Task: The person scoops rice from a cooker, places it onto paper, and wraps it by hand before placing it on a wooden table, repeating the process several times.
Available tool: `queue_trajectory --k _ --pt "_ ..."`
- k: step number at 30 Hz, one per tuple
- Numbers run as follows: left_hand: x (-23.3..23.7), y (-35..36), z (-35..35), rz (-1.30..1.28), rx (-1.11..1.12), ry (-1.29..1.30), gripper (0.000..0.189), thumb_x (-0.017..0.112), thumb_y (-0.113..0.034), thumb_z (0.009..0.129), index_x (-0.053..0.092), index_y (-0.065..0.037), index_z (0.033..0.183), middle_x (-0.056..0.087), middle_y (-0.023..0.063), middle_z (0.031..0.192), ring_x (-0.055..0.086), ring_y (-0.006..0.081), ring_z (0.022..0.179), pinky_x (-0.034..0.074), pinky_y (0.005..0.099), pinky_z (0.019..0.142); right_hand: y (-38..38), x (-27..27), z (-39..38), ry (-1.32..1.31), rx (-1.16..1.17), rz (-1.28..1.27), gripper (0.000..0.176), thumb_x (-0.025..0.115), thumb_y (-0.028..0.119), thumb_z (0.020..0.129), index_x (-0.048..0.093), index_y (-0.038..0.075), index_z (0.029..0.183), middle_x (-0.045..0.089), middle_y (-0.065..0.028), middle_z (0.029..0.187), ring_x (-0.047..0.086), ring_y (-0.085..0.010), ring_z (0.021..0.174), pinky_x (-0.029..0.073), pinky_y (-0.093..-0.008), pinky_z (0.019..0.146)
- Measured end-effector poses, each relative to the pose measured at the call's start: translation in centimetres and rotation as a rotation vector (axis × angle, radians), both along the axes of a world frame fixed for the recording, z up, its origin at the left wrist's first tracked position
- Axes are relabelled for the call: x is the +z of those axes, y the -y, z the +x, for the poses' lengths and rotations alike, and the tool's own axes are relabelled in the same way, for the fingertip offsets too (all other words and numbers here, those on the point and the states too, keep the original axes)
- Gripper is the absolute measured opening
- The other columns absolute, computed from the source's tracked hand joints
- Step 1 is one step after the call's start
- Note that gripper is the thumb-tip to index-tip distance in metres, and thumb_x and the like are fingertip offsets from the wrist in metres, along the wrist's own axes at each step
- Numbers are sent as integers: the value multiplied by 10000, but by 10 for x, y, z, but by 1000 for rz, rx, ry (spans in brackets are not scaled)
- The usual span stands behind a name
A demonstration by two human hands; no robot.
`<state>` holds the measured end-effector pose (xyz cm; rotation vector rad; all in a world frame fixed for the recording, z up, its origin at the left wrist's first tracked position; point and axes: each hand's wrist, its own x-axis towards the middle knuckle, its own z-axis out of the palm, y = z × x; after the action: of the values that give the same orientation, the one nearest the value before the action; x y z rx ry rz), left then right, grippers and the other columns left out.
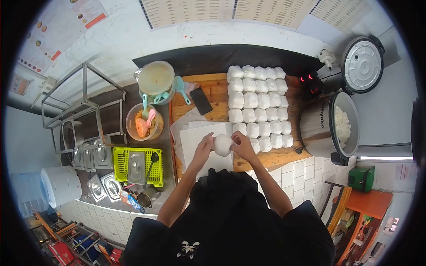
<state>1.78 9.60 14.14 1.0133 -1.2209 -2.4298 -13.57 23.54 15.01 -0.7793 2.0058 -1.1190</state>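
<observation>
Between both hands is a rounded white paper-wrapped parcel [222, 145], held above a stack of white paper sheets [195, 137]. My left hand [205, 149] is closed on its left side, and my right hand [242, 146] pinches its right edge. What is inside the paper is hidden. Just right of my hands, several similar white wrapped parcels [250, 101] sit in close rows on the wooden tabletop [217, 85]. Beyond the paper stack lies a dark phone [201, 101].
At right stands a large rice cooker [317, 122] of white rice [341, 127], its lid [363, 64] raised. Left are a tub of orange food [157, 129] with spoons, a lidded tub [156, 79], a green basket [120, 165], metal lids [112, 186] and a metal rack [84, 84].
</observation>
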Motion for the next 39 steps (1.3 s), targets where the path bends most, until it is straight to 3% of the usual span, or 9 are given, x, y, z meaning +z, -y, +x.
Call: queue_trajectory --k 3,7,14,19,26,29,32,33,39 --pt "32 -26 -27 -666 -87 196 481 815 -221 788 562 22 1117 665 117 1045 616 182 989 514 323 818 1 21 -1 -33 -54 -30 270 719 51 737 598 35 979 647 -60 796 601 -117 726 483 -279 660" --pt "54 -42 -69 -471 272 87 488 854 -191 732 582 26 1074 675 103 953 648 183 861 521 297 768 -2 20 -4 482 -424 -538 204 636 113 942 625 16 1121 629 -25 961 583 -103 846 486 -256 736" --pt "69 -79 -116 -293 80 -60 335 741 -104 825 604 11 1108 668 93 988 649 168 876 525 290 786 -7 48 -19 831 -866 -695 347 517 340 1019 635 17 1063 630 -65 992 607 -141 929 511 -294 844" --pt "64 -94 -140 -353 -110 -165 446 787 -129 764 597 -17 1152 658 72 1037 628 173 958 500 320 871 -32 54 -51 1141 -456 -771 466 444 469 1017 477 169 1372 590 11 1159 574 -151 1066 486 -342 912" --pt "57 -105 -179 -545 -317 -17 513 825 -156 732 600 -7 1168 652 104 1072 624 182 992 500 334 863 -61 40 -89 1484 -508 -524 486 457 501 1006 491 178 1367 563 -7 1218 546 -159 1118 440 -345 964" --pt "33 -123 -205 -229 -80 5 500 721 -300 880 539 17 1222 631 107 1095 614 168 996 498 333 860 -58 28 -103 937 -864 -599 483 491 494 994 539 119 1296 575 -45 1188 564 -182 1061 467 -344 920" --pt "18 -129 -236 112 0 -198 607 497 -536 979 479 -22 1301 605 97 1203 606 208 1078 487 362 940 -91 27 -133 207 -547 -492 473 697 277 900 552 16 1267 592 -107 1197 567 -207 1083 476 -321 901" --pt "45 -135 -247 173 -73 -121 816 284 -713 950 420 -27 1370 557 108 1278 541 219 1185 412 371 1028 -96 32 -144 127 -543 -470 511 727 248 869 543 8 1281 600 -113 1192 574 -205 1083 479 -321 899" --pt "18 -147 -274 -46 -213 57 843 213 -705 959 328 -39 1463 456 122 1423 373 231 1358 255 421 1131 -127 5 -227 369 -649 -377 661 821 154 779 506 -29 1330 621 -130 1177 594 -161 1056 483 -278 904"
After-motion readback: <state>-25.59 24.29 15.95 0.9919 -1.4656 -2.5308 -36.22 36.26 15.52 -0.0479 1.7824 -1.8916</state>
